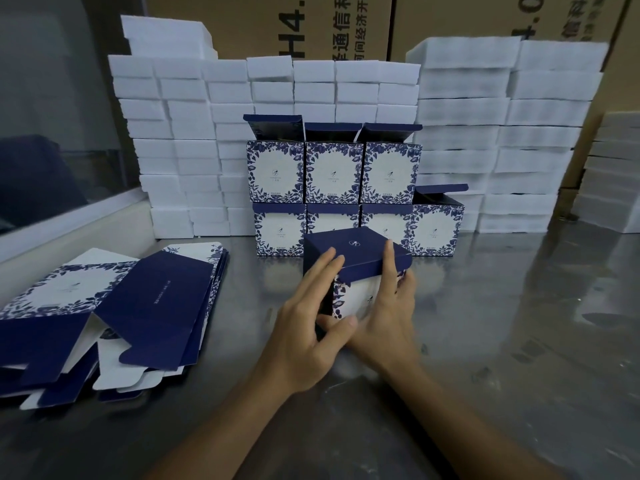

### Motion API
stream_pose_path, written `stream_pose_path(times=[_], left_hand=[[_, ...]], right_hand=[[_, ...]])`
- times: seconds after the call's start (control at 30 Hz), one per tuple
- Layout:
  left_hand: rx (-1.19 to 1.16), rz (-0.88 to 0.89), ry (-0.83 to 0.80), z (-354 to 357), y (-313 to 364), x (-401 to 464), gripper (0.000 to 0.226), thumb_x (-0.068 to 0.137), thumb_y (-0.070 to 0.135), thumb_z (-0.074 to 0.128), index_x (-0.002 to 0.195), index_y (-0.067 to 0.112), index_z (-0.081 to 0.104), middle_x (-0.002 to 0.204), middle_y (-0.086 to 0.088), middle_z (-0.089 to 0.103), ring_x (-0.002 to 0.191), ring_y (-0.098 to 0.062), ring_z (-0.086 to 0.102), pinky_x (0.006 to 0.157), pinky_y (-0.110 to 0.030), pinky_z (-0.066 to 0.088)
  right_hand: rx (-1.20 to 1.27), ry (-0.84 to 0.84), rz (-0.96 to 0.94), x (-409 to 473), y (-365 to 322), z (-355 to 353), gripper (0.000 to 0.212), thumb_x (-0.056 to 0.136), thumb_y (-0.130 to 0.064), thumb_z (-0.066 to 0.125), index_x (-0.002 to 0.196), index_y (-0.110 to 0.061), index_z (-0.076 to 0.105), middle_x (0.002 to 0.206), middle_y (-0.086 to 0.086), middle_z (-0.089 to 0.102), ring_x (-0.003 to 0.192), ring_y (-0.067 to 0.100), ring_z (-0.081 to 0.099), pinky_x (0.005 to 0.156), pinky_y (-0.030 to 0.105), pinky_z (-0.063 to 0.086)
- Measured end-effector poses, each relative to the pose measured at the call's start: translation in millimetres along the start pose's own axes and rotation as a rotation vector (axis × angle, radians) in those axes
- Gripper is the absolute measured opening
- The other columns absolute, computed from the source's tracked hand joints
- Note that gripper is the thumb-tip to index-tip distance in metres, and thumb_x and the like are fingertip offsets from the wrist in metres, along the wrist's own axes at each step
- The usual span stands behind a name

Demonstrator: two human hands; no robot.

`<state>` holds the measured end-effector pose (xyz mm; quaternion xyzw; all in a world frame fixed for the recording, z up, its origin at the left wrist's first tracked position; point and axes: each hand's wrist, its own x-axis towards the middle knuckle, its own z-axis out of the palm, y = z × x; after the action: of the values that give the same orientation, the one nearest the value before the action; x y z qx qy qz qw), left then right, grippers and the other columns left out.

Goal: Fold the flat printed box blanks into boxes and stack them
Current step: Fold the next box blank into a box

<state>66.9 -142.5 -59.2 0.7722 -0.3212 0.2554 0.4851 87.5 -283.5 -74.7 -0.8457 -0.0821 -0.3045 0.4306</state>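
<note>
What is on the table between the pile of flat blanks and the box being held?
Nothing: in the head view only bare metal table separates the flat blanks from the box.

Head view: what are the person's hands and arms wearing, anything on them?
Nothing visible: the left hand and right hand are bare, without gloves, rings or a watch. Both forearms are uncovered to the frame edge, so no sleeves show. Fingernails are short and unpainted.

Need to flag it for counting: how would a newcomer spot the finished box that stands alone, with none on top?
Find the wall of white foam blocks, then the stacked boxes before it. The lone box ends the bottom row on the right, lid flap raised, nothing on top.
</note>
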Motion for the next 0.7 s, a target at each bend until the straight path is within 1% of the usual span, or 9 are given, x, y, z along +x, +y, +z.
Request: stream_pose_path(times=[0.1, 0.17, 0.23, 0.3, 0.37, 0.4, 0.5, 0.6, 0.7], left_hand=[[0.020, 0.040, -0.034, 0, -5, -2, 0.074, 0.089, 0.033, 0.057, 0.155, 0.023, 0.024, 0.162, 0.012, 0.020, 0.149, -0.006, 0.017, 0.115, -0.044, 0.033], [0.115, -0.033, -0.082, -3, -17, -5, 0.070, 0.093, 0.042, 0.052, 0.154, 0.036, 0.020, 0.160, 0.017, 0.022, 0.146, -0.004, 0.023, 0.115, -0.035, 0.032], [0.334, -0.226, -0.212, -8, -32, -7, 0.057, 0.095, 0.051, 0.047, 0.148, 0.041, 0.028, 0.153, 0.016, 0.037, 0.139, -0.008, 0.037, 0.113, -0.033, 0.032], [0.599, -0.365, -0.313, -10, -44, -6, 0.039, 0.095, 0.050, 0.047, 0.130, 0.033, 0.049, 0.132, 0.010, 0.056, 0.123, -0.018, 0.051, 0.102, -0.031, 0.032], [0.685, -0.371, -0.283, -8, -53, 1, 0.026, 0.095, 0.047, 0.049, 0.112, 0.028, 0.056, 0.110, 0.010, 0.059, 0.105, -0.019, 0.056, 0.091, -0.032, 0.033], [0.683, -0.368, -0.269, -6, -55, 3, 0.024, 0.095, 0.047, 0.048, 0.110, 0.029, 0.056, 0.107, 0.012, 0.057, 0.101, -0.017, 0.056, 0.092, -0.033, 0.033], [0.691, -0.364, -0.237, -4, -66, 10, 0.024, 0.095, 0.050, 0.047, 0.110, 0.033, 0.055, 0.110, 0.016, 0.057, 0.097, -0.012, 0.054, 0.094, -0.033, 0.031], [0.713, -0.391, -0.235, -3, -76, 19, 0.022, 0.095, 0.052, 0.045, 0.107, 0.034, 0.053, 0.108, 0.017, 0.057, 0.100, -0.013, 0.055, 0.097, -0.036, 0.031], [0.737, -0.419, -0.242, 1, -87, 31, 0.023, 0.095, 0.054, 0.042, 0.107, 0.036, 0.051, 0.106, 0.017, 0.056, 0.100, -0.014, 0.056, 0.101, -0.039, 0.032]], right_hand=[[0.020, 0.039, -0.021, -1, 3, 1, 0.128, 0.057, -0.052, 0.083, 0.145, -0.065, -0.010, 0.146, 0.007, 0.025, 0.131, 0.031, 0.037, 0.103, 0.044, 0.039], [0.081, 0.119, -0.025, 4, 7, -4, 0.127, 0.059, -0.040, 0.091, 0.153, -0.051, 0.005, 0.139, 0.002, 0.027, 0.129, 0.020, 0.035, 0.107, 0.038, 0.034], [0.139, 0.271, -0.024, 13, 15, -16, 0.125, 0.060, -0.030, 0.094, 0.155, -0.041, 0.013, 0.133, -0.001, 0.027, 0.124, 0.009, 0.031, 0.109, 0.030, 0.028], [0.188, 0.392, -0.006, 26, 23, -31, 0.123, 0.061, -0.027, 0.094, 0.155, -0.036, 0.015, 0.137, 0.003, 0.026, 0.127, 0.012, 0.033, 0.111, 0.026, 0.027], [0.181, 0.457, 0.020, 40, 33, -45, 0.122, 0.063, -0.028, 0.093, 0.156, -0.033, 0.013, 0.144, 0.008, 0.024, 0.131, 0.015, 0.035, 0.116, 0.033, 0.031], [0.148, 0.478, 0.018, 47, 38, -51, 0.122, 0.064, -0.029, 0.092, 0.157, -0.033, 0.012, 0.147, 0.010, 0.023, 0.131, 0.016, 0.034, 0.118, 0.039, 0.033], [-0.005, 0.496, -0.045, 71, 46, -72, 0.120, 0.065, -0.038, 0.090, 0.156, -0.034, 0.011, 0.153, 0.016, 0.017, 0.140, 0.028, 0.029, 0.113, 0.052, 0.038], [-0.131, 0.545, -0.078, 104, 47, -91, 0.116, 0.066, -0.047, 0.086, 0.154, -0.040, 0.010, 0.157, 0.020, 0.012, 0.142, 0.036, 0.028, 0.110, 0.055, 0.041], [-0.163, 0.614, -0.059, 138, 48, -103, 0.115, 0.064, -0.053, 0.083, 0.152, -0.043, 0.010, 0.158, 0.022, 0.012, 0.142, 0.039, 0.028, 0.107, 0.060, 0.042]])
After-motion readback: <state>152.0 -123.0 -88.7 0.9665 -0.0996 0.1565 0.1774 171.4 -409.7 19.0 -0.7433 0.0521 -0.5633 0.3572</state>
